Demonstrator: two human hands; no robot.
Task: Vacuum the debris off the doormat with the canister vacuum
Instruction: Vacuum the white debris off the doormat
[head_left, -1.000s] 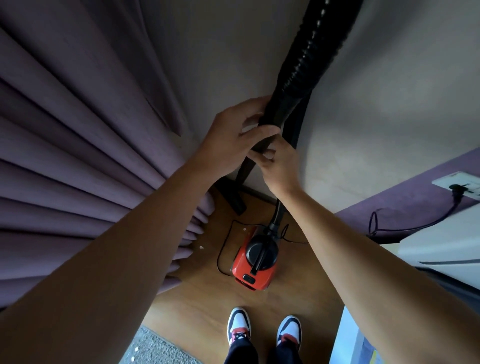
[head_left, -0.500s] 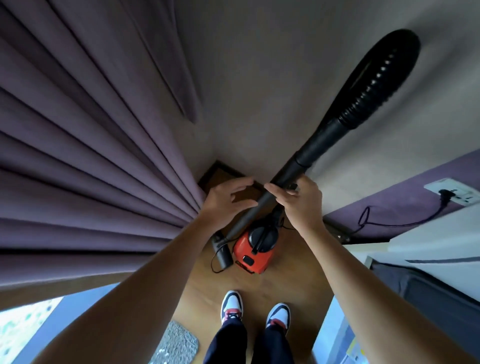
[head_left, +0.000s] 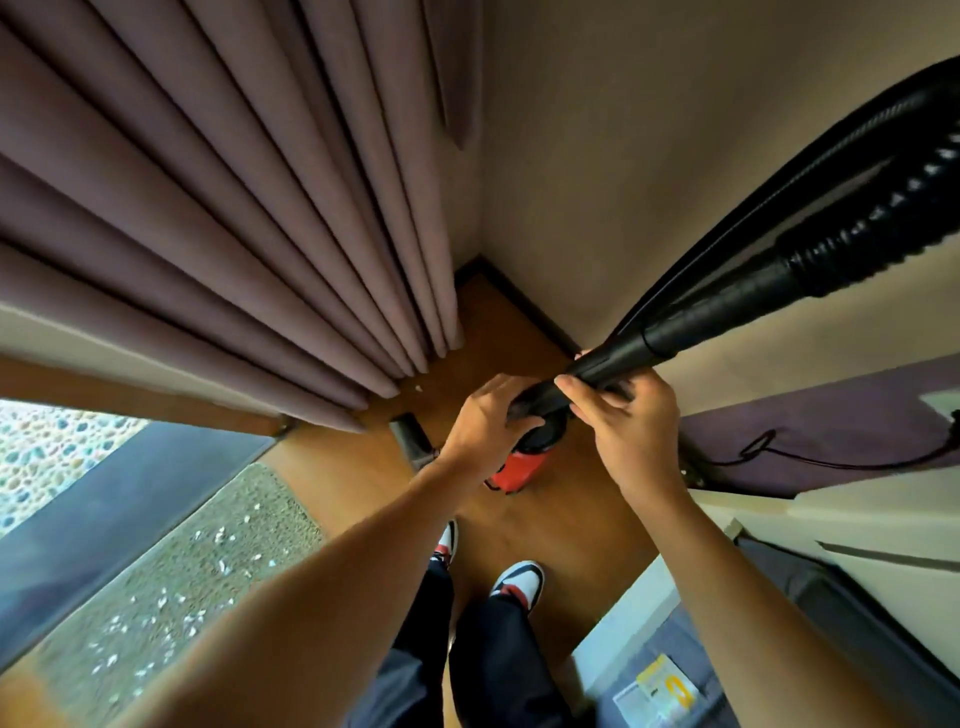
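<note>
Both left hand (head_left: 488, 423) and right hand (head_left: 631, 434) are being curled round the vacuum wand (head_left: 675, 332), best steered toward the littered doormat (head_left: 171, 577).

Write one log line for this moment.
left hand, right hand: grip vacuum wand | red canister: on floor | doormat: debris present

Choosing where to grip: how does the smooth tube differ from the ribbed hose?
The smooth tube is plain and straight; the ribbed hose is corrugated and curves. The left hand and right hand grip the smooth tube; nothing touches the ribbed hose. Both are black and joined end to end.
</note>
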